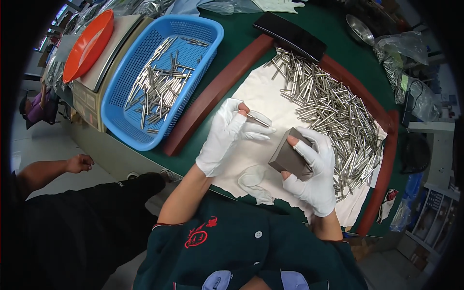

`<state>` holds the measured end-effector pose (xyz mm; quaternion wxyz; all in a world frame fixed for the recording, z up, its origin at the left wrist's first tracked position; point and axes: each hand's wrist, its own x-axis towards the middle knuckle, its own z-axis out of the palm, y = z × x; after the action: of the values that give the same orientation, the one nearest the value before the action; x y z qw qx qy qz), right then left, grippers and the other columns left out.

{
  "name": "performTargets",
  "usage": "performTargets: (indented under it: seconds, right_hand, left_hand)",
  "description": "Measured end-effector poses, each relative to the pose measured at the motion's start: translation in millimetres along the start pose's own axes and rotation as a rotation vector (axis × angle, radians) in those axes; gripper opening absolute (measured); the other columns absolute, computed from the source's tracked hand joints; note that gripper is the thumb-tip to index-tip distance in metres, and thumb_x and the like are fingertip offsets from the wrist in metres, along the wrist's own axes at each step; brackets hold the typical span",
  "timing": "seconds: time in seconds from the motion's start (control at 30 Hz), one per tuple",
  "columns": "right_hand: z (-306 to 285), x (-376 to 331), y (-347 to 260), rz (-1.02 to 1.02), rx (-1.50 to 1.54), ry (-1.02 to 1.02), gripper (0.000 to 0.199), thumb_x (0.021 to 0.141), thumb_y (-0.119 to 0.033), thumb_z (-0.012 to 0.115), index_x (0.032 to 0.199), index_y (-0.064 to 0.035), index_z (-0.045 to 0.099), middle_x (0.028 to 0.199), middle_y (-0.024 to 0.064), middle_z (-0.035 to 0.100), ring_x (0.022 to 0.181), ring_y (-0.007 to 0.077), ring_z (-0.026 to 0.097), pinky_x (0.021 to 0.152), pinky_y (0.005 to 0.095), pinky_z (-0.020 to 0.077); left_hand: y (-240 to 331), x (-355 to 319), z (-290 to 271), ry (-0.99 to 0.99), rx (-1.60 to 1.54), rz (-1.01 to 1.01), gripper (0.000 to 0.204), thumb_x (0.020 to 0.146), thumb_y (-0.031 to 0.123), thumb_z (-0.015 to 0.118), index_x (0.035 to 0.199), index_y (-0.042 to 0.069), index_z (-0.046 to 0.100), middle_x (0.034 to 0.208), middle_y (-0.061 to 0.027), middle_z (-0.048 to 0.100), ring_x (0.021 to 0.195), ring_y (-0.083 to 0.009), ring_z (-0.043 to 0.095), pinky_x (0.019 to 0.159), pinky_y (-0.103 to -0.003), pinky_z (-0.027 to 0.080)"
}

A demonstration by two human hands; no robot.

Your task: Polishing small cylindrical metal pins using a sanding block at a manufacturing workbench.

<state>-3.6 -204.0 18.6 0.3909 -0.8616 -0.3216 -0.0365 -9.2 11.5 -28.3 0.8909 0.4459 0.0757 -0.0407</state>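
Both hands wear white gloves that leave some fingertips bare. Between the thumb and forefinger of my left hand (pixel 223 137) is a thin metal pin (pixel 257 120), pointing right over the white cloth (pixel 263 87). My right hand (pixel 316 169) is closed around a dark grey rectangular block (pixel 290 153), held tilted just right of the left fingers. A large heap of shiny metal pins (pixel 333 111) spreads over the cloth, beyond and to the right of my right hand. Near me, between my wrists, lies a crumpled white glove or rag (pixel 255 184).
Reddish-brown wooden bars (pixel 217 94) edge the cloth; a black phone-like slab (pixel 290 36) rests on them. Left stands a blue perforated basket (pixel 108 106) holding more pins, beside an orange dish (pixel 87 46) on a scale. A metal bowl (pixel 360 30) sits far right. Another person's hand (pixel 79 163) is at left.
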Motion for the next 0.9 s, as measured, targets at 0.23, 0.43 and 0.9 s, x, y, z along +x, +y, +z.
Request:
performTargets:
  seconds: [0.23,0.43,0.9]
  right_hand:
    - [-2,-1,2,0.072,0.032,0.035,0.063,0.053,-0.016,0.071,0.116,-0.0111,0.061,0.118,0.0119,0.052,0.099,0.0302,0.049,0.085,0.0398,0.04]
    - [-4,0,5,0.094,0.001,0.058,0.062,0.054,-0.017,0.072,0.116,-0.0097,0.062,0.122,0.0124,0.052,0.1,0.0302,0.05,0.088,0.0405,0.0403]
    - [-3,2,7,0.118,0.0,0.06,0.061,0.057,-0.018,0.072,0.117,-0.0095,0.062,0.121,0.0122,0.053,0.101,0.0301,0.051,0.088,0.0406,0.0409]
  left_hand:
    - [11,0,8,-0.039,-0.013,-0.085,0.023,0.099,0.024,0.049,0.108,0.004,0.043,0.096,-0.0123,0.058,0.093,-0.0308,0.065,0.08,-0.042,0.055]
    - [7,3,4,-0.065,-0.025,-0.116,0.032,0.094,0.03,0.057,0.106,0.005,0.042,0.091,-0.0152,0.06,0.09,-0.032,0.066,0.077,-0.041,0.057]
    - [1,3,-4,-0.045,-0.115,-0.108,0.033,0.095,0.024,0.057,0.119,0.006,0.043,0.093,-0.0141,0.062,0.082,-0.0255,0.066,0.071,-0.034,0.056]
